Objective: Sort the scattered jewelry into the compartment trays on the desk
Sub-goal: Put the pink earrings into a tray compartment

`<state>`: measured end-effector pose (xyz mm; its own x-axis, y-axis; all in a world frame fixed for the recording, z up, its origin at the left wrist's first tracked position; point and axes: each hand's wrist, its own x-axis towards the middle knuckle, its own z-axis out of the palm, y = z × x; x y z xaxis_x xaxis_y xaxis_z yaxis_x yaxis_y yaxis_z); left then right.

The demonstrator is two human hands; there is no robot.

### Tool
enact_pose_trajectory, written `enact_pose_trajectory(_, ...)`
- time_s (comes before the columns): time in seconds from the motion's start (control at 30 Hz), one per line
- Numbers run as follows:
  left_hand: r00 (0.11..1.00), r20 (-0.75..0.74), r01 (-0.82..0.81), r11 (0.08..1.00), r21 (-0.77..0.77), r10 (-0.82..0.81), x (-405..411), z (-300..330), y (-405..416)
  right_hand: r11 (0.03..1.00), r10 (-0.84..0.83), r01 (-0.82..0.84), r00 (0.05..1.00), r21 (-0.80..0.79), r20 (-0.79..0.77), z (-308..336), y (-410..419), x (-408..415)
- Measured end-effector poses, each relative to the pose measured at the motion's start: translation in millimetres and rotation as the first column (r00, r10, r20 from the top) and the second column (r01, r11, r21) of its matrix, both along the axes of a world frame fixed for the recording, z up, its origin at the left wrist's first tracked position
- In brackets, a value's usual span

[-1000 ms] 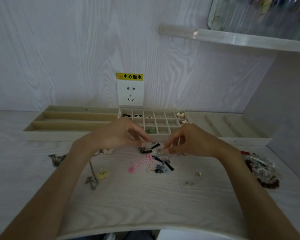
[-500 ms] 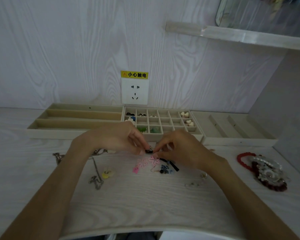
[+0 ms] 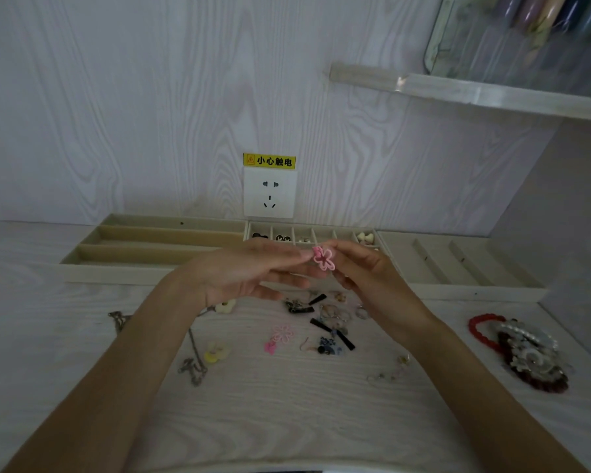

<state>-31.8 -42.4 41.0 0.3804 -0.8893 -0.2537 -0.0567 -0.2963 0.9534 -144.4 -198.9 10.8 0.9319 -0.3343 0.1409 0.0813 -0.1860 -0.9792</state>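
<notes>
A pink flower earring (image 3: 324,258) is held up between both hands in front of the small-cell tray (image 3: 316,236). My left hand (image 3: 249,272) pinches its left side with thumb and fingertips. My right hand (image 3: 365,268) pinches its right side. A second pink flower earring (image 3: 280,336) lies on the desk below, among black bow pieces (image 3: 331,332), rings (image 3: 335,312) and a blue earring (image 3: 328,348). The small-cell tray holds several pieces in its back cells; my hands hide its front cells.
A long-slot tray (image 3: 144,249) stands back left, another slotted tray (image 3: 458,264) back right. Chains (image 3: 193,363) and yellow flower pieces (image 3: 215,353) lie left. Bracelets (image 3: 519,349) are piled right. A wall socket (image 3: 269,192) sits behind; a shelf (image 3: 475,93) juts out upper right.
Both hands rose from the pile on the desk, lifting one pink flower earring up in front of the small-cell tray. The black bow piece they were handling lies on the desk.
</notes>
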Motion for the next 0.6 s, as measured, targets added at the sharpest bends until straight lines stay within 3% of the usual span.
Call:
enact_pose_trajectory(0.17,0.99,0.082,-0.118,0.993,0.02,0.116,-4,-10,-8,0.999,-0.042,0.043,0.999,0.028,-0.032,-6,1,3)
enact_pose_trajectory(0.33,0.93,0.289,-0.222,0.974,-0.048,0.226,-3,-9,-12,1.0,-0.024,0.024,0.998,0.014,-0.051,2,-6,1)
enact_pose_trajectory(0.47,0.892,0.409,-0.15,0.979,-0.136,0.194,-3,2,-26,0.997,-0.018,0.016,0.999,-0.077,-0.029,18,-18,-6)
enact_pose_trajectory(0.6,0.801,0.582,-0.091,0.989,-0.115,0.141,-7,10,-46,0.991,-0.018,0.017,1.0,-0.135,-0.004,31,-37,-12)
